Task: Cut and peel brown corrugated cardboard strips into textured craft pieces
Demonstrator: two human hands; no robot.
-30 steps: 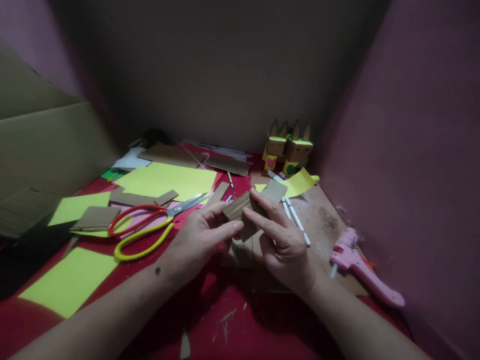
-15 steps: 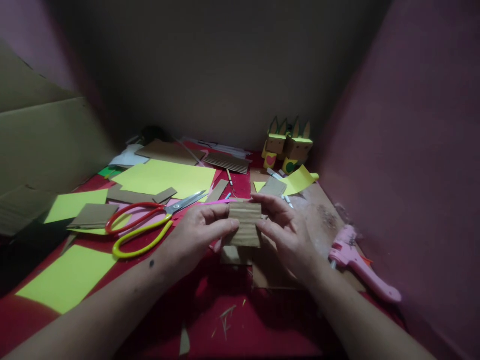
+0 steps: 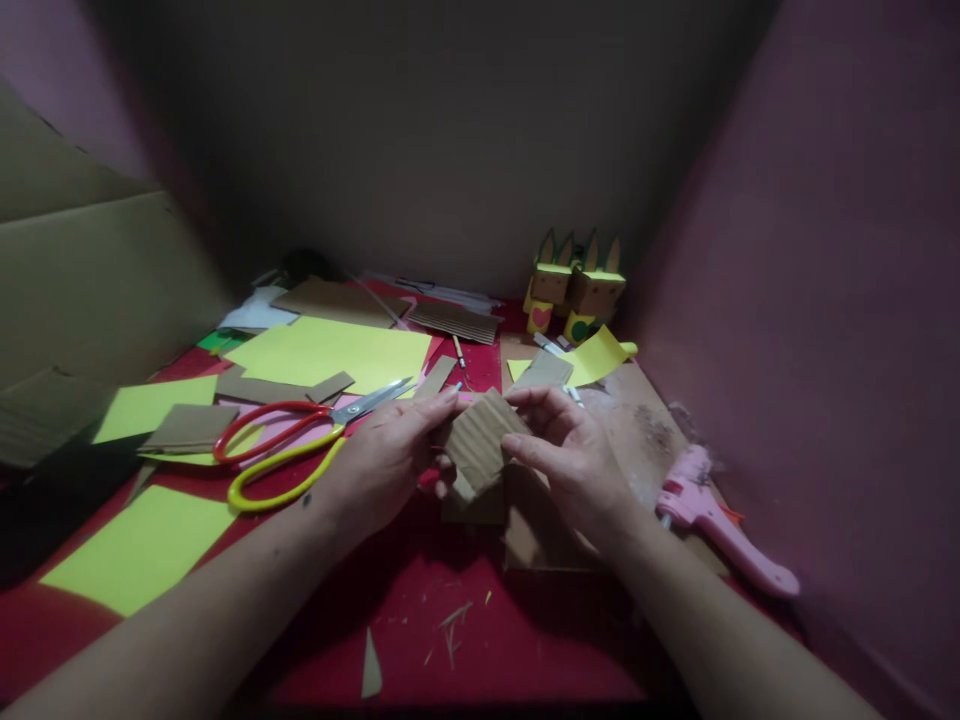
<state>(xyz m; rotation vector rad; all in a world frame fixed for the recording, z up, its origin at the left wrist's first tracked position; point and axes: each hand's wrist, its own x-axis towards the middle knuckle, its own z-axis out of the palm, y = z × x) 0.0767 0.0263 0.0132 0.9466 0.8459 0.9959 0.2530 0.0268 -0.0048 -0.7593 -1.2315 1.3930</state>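
Observation:
A small square of ribbed brown cardboard (image 3: 480,445) is tilted corner-up between my hands, above the red table (image 3: 450,660). My right hand (image 3: 562,440) pinches its right edge between thumb and fingers. My left hand (image 3: 401,450) is closed at its left side; some of its fingertips are hidden behind the piece. Under the square lies another small cardboard piece (image 3: 472,510), beside a larger brown board (image 3: 540,530). Scissors (image 3: 330,430) with one red and one yellow handle lie partly open just left of my left hand.
A pink glue gun (image 3: 720,530) lies at the right by the wall. Two cardboard figures (image 3: 577,295) stand at the back right. Yellow sheets (image 3: 142,550) and cardboard scraps cover the left side. A large cardboard box (image 3: 97,280) stands far left.
The cardboard square has turned from lying straight to a slanted, corner-up position. My left thumb has moved up off its face toward the upper left edge.

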